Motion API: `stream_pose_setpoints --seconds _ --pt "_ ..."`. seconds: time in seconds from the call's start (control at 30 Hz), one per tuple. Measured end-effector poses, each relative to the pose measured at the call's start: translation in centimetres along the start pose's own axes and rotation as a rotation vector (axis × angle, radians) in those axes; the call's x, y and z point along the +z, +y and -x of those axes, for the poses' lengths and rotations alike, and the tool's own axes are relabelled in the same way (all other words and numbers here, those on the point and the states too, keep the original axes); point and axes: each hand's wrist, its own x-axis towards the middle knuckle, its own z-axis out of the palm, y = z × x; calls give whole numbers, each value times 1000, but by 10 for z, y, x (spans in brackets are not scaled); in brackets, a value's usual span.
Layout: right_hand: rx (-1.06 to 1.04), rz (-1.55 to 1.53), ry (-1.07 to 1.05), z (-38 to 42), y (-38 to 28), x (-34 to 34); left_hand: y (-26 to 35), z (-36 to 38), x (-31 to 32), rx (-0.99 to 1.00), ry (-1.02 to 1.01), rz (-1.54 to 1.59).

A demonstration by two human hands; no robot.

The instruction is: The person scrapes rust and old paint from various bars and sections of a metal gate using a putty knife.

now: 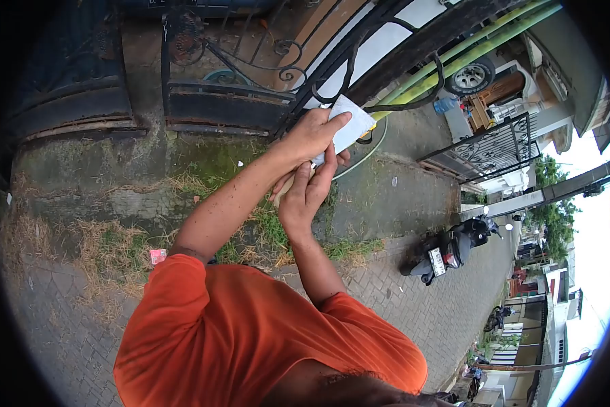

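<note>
Locate the white flat piece (357,125) at 1 o'clock from the centre of view, raised in front of the black gate (227,112). Your left hand (311,136) grasps it, thumb laid across the upper face, probably to keep it steady. Your right hand (307,197) sits at 6 o'clock from the left, fingers bent towards the lower edge of the piece, presumably to support it from below. A pale strip (286,189) shows beside the right palm; you cannot tell whether that hand grips it. Your forearms converge, which likely lets both hands act on one spot. Note the yellow-and-black item (367,134) just beside the piece at 4 o'clock; contact is unclear. The motorcycle (457,249) stands well apart, between 3 and 4 o'clock from centre
</note>
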Motion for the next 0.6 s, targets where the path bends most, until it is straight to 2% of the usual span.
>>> stream_pose_setpoints --seconds 0.03,0.1,0.17,0.2,0.23,0.3,0.33,0.37,0.43,0.5,0.57,0.6 --pt "-34 -35 -20 -15 -13 4 14 -8 2 79 20 3" --pt "32 -128 -50 -31 -22 1 46 -23 7 226 11 -166" --pt "-62 -244 -35 -40 -18 4 40 -26 10 163 39 -128" --pt "-106 -155 -8 -28 -9 5 21 -25 4 223 21 -159" --pt "-16 -244 -45 -6 17 0 9 -11 1 136 -5 -54" --pt "-359 305 -54 13 51 -9 -14 -1 -8 -3 5 11" --pt "-111 -6 -18 18 33 0 -7 -3 -9 -19 -16 6" --pt "-101 8 11 13 22 6 1 -4 -6 32 -26 -4" --pt "-23 -271 47 -8 5 13 25 -14 -1 50 -41 -88" --pt "-31 -323 130 -22 -1 24 41 -27 2 186 -77 -32" --pt "-14 -331 165 -16 9 30 32 -21 -7 113 -131 -29" --pt "14 -308 185 -3 21 32 15 -14 -13 63 -86 -19"
